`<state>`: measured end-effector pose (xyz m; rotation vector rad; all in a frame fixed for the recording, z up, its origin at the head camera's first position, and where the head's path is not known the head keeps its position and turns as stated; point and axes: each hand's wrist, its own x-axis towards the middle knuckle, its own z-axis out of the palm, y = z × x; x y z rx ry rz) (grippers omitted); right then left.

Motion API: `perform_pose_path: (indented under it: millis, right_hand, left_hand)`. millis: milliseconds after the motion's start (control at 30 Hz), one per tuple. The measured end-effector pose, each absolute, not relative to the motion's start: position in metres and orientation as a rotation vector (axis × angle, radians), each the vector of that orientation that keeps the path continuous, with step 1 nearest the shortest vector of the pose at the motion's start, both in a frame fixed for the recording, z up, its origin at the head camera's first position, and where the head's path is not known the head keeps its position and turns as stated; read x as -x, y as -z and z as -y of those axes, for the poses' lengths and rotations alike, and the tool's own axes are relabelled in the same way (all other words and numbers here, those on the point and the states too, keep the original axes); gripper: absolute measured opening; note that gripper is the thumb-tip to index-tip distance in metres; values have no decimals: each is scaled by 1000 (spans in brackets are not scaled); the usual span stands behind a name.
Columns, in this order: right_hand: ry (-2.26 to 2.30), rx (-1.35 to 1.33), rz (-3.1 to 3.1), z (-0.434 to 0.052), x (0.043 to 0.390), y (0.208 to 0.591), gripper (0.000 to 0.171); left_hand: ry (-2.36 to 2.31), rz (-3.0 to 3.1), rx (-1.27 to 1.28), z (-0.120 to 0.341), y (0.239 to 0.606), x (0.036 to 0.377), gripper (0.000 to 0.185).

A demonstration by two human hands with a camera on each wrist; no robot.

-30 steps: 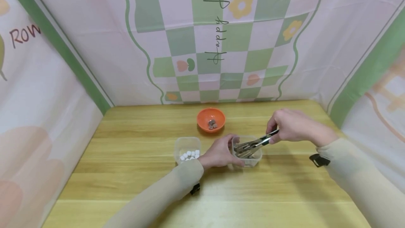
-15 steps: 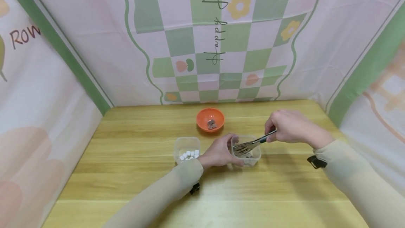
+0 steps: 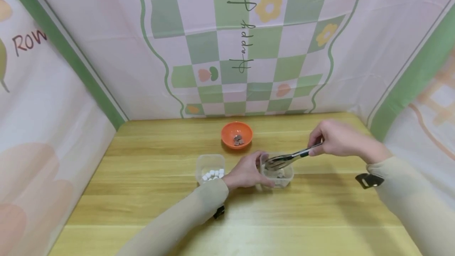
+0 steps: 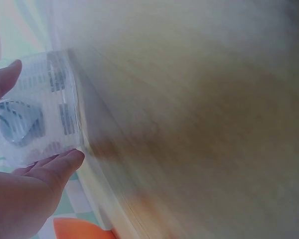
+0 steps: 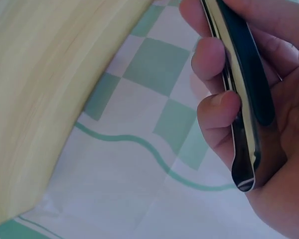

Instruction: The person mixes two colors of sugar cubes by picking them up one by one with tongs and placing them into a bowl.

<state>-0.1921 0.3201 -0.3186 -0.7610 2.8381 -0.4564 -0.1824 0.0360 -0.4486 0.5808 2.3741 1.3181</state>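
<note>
Head view: the right hand (image 3: 337,139), fingers clamped on the metal tongs (image 3: 289,158), has lifted them just above the clear container (image 3: 279,173), which the left hand (image 3: 247,173) still grips at frame centre.

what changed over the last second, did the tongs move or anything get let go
The right hand drew back to the right and slightly up, lifting the tongs so their tips now sit at the rim of the clear container instead of down inside it. Whether the tips carry a piece cannot be told. Nothing was let go. The left hand holds that container as before; the orange bowl and the container of white pieces have not moved.
</note>
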Motion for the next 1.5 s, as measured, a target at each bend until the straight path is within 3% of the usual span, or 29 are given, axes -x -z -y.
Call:
perform_pose_path:
  millis: [700, 1500]
  right_hand:
    - [789, 580, -2788, -352, 196, 313, 9]
    - [941, 447, -2820, -321, 233, 316, 18]
  left_hand:
    - [-1322, -2381, -562, -37, 450, 183, 93]
    - [-1302, -2397, -558, -37, 447, 182, 95]
